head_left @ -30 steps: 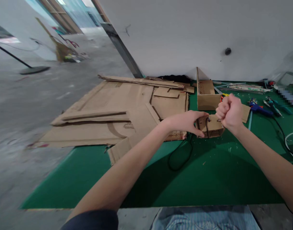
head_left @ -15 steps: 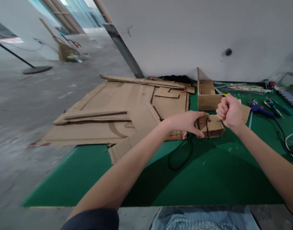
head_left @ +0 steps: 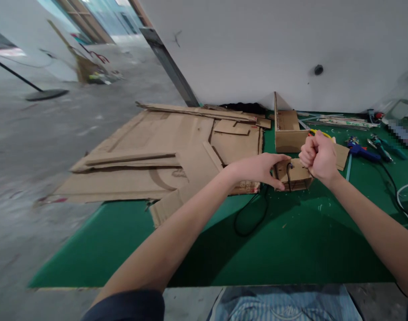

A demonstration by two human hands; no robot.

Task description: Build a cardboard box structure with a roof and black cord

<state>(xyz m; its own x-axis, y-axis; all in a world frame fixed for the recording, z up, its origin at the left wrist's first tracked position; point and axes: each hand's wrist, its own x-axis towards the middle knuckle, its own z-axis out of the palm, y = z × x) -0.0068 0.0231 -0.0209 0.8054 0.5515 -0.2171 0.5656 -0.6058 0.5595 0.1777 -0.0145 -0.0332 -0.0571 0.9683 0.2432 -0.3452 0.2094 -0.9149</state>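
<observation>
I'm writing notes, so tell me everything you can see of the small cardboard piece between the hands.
The small cardboard piece is brown and boxy, its near side layered-looking. A black cord runs over its top and down the near side. It appears to sit on the green table. The left hand grips its left end; the fisted right hand is at its right end, contact unclear.
</observation>
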